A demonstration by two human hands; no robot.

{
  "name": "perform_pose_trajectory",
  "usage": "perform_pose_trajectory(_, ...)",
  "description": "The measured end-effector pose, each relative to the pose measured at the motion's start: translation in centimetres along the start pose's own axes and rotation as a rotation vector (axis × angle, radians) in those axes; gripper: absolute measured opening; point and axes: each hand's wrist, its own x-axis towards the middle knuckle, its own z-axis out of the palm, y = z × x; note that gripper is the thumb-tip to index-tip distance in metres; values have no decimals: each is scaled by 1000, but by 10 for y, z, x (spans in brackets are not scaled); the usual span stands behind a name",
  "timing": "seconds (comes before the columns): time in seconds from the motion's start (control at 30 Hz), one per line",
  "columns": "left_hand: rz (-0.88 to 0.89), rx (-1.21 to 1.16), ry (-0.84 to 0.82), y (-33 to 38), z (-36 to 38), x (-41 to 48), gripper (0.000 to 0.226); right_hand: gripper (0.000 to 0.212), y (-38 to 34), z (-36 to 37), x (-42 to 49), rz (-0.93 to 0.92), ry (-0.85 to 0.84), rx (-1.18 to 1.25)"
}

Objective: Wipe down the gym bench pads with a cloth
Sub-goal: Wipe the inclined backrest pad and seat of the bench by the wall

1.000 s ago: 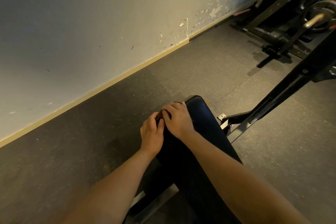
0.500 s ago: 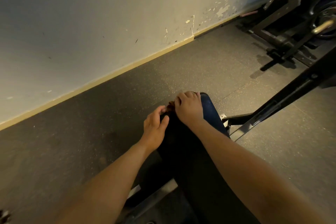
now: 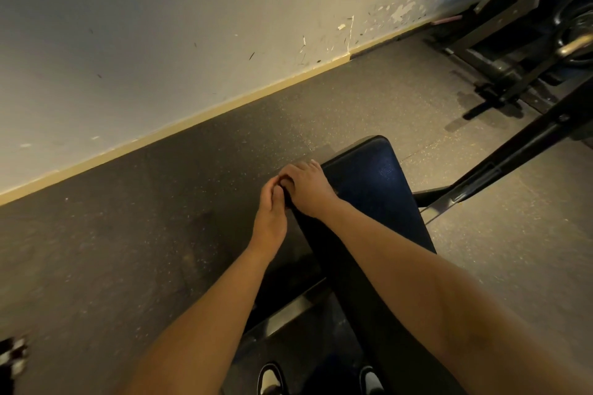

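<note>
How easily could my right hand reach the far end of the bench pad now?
Probably yes. The right hand rests on the bench pad by its left edge, short of the far end. Nothing lies on the blue surface ahead of it, and the left hand is off to the side.

A gym: speckled rubber floor (image 3: 369, 99), a padded bench (image 3: 369, 183), and a weight rack (image 3: 513, 51) holding a plate-loaded barbell (image 3: 577, 43).

Dark blue bench pad (image 3: 369, 183) — speckled grey floor (image 3: 160, 234)
</note>
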Motion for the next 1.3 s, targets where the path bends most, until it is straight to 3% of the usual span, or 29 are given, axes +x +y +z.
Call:
perform_pose_trajectory(0.17, -74, -141, 16, 0, 1, -14, 33, 27, -8, 6, -15, -86, -23, -50)
perform_pose_trajectory(0.3, -95, -202, 29, -6, 4, -20, 33, 52, -7, 16, -33, -146, 0, -157)
perform_pose_trajectory(0.6, -140, -224, -16, -11, -3, -21, 47, 61, -6, 27, -59, -156, 46, -152)
perform_pose_trajectory(0.8, -155, -77, -81, -17, -3, -28, 51, 53, 0, 39, -83, -199, 7, -152)
perform_pose_trajectory(0.9, -129, -6, -106, -14, -4, -30, 51, 44, 13, 26, -87, -220, 90, -25)
perform_pose_trajectory(1.0, -85, 47, -105, -6, -3, -28, 48, 42, 14, 3, -61, -1, 302, 89)
perform_pose_trajectory(1.07, -73, 51, -90, -6, -1, -26, 44, 40, 6, -3, -44, 128, 295, 211)
perform_pose_trajectory(1.23, -139, 41, -6, -19, 2, -24, 51, 37, -1, 20, -60, 33, 273, 165)
perform_pose_trajectory(1.3, -90, 54, 4, -16, 2, -29, 49, 36, 6, 29, -73, 7, 266, 136)
